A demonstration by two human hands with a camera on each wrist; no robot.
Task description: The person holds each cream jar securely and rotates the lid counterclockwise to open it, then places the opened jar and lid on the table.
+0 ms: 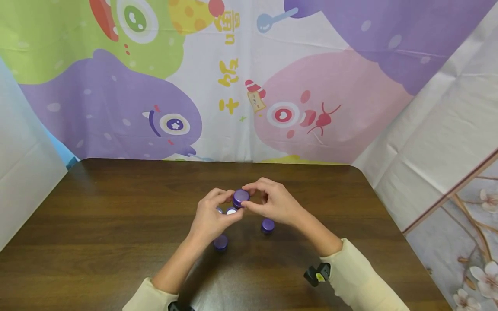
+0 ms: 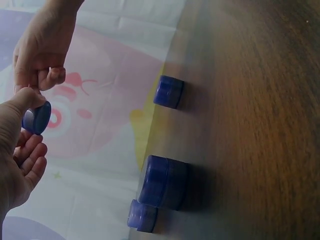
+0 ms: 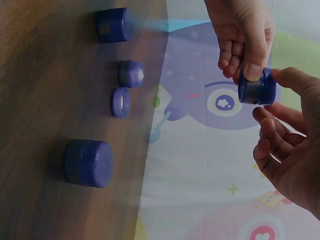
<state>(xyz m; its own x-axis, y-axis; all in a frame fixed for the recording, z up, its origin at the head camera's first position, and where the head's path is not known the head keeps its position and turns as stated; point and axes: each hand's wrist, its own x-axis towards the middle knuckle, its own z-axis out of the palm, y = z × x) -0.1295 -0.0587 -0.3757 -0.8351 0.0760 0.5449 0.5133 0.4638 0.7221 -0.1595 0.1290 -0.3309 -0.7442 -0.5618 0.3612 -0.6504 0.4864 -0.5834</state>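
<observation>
One wood-grain worktop [image 1: 116,207]; left hand [image 1: 212,216] and right hand [image 1: 275,201], fingertips pinching a round purple jar [image 1: 241,197] over it, short of the far edge, likely light, stiff, slick plastic, best gripped by its sides; two lidded jars [image 1: 220,242] standing between the side edges; one ring-shaped cap [image 3: 121,102].

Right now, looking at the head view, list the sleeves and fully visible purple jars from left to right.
Left sleeve → nearer jar on the table → held jar, gripped between left hand and right hand → farther table jar → right sleeve.
</observation>
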